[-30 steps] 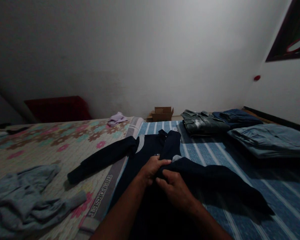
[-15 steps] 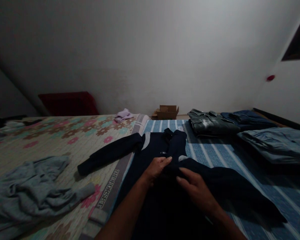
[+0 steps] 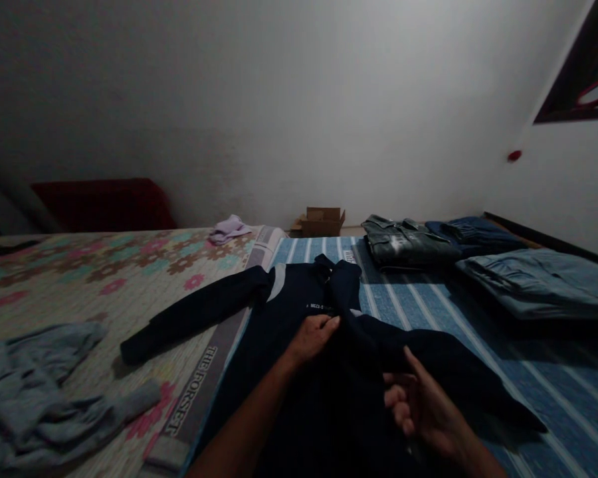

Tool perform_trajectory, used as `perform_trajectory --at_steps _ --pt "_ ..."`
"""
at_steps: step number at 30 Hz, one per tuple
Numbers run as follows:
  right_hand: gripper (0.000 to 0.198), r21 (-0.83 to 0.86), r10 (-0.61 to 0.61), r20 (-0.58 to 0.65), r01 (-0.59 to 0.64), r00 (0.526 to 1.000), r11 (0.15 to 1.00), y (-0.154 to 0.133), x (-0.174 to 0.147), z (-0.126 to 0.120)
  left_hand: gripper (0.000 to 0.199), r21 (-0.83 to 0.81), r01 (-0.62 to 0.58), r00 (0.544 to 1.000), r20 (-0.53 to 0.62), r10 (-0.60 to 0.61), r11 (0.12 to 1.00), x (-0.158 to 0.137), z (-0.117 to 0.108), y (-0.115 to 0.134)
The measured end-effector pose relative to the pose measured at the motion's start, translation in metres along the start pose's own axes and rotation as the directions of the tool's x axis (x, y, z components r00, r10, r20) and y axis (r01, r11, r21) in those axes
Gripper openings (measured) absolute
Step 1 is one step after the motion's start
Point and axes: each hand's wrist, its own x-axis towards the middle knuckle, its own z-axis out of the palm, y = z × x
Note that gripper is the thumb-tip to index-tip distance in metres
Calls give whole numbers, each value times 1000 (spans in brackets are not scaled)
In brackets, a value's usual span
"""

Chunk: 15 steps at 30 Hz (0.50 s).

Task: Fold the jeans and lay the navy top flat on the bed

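A dark navy jacket point(image 3: 289, 338) with light grey shoulder patches and small white chest lettering lies spread on the bed, its collar at the far end and both sleeves stretched out sideways. My left hand point(image 3: 311, 338) pinches the fabric near the middle of the jacket's front, below the lettering. Over the right half of the jacket is my right hand point(image 3: 423, 411), thumb raised away from loosely curled fingers, with no cloth seen between them. The right sleeve point(image 3: 458, 358) runs behind that hand. In the dark lower area, the jacket's folds are hard to make out.
A crumpled grey garment point(image 3: 44, 398) lies left on the floral mattress point(image 3: 80, 279). Folded green point(image 3: 408, 242), dark blue and light blue clothes point(image 3: 543, 279) sit right on the striped blue sheet point(image 3: 393, 292). A lilac cloth point(image 3: 229, 229) and cardboard box point(image 3: 321, 222) are at the back.
My right hand has moved right and down, away from my left hand, and its fingers have parted from the cloth. My left hand still grips the jacket's front. The view has turned slightly right.
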Motion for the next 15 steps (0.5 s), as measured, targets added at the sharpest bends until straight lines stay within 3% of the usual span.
perform_trajectory --at_steps 7,15 --pt "51 -25 74 44 -73 996 997 17 12 17 51 -5 24 1000 -5 -24 1000 -2 1 -6" --pt "48 45 -58 -66 61 996 997 3 23 23 48 51 19 1000 -10 -18 999 -3 1 -11"
